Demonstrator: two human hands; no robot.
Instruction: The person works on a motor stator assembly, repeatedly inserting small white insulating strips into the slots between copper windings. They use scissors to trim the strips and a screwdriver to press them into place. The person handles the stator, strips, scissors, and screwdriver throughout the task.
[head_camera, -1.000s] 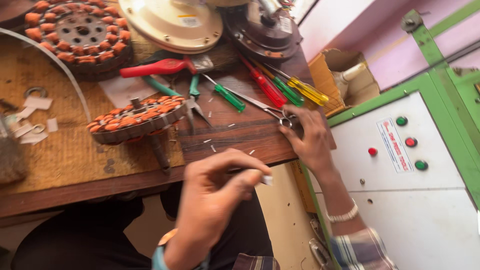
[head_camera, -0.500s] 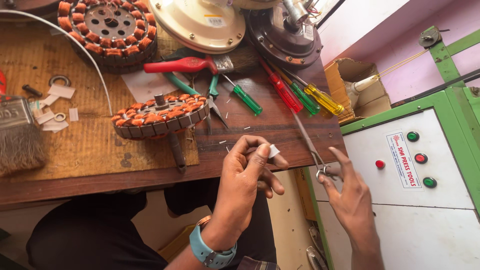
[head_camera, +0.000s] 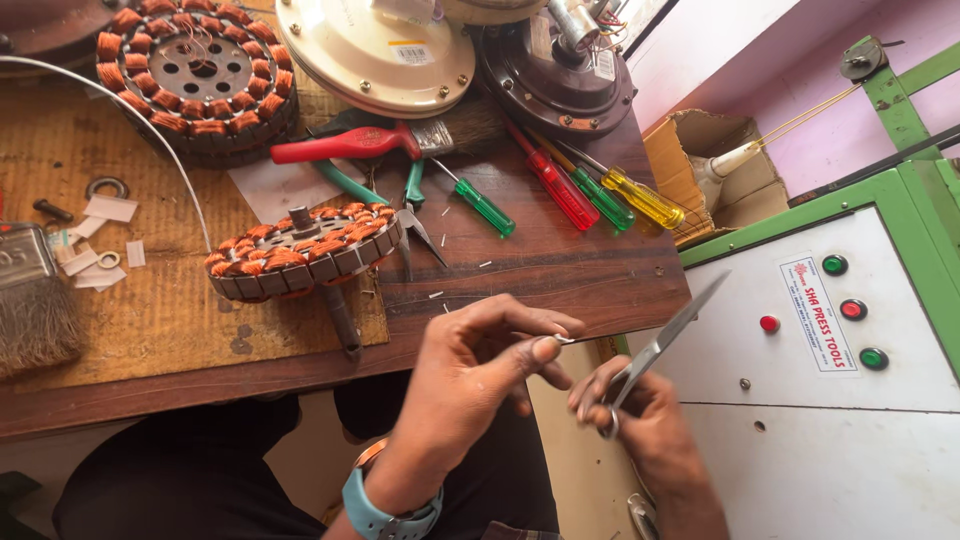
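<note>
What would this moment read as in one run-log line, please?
left hand: pinches small white piece | right hand: holds scissors

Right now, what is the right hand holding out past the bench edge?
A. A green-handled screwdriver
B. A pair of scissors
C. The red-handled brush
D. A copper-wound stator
B. The right hand has its fingers through the loops of the scissors, blades pointing up and away, while the green screwdriver, the red-handled brush and the stator all lie on the bench.
</note>
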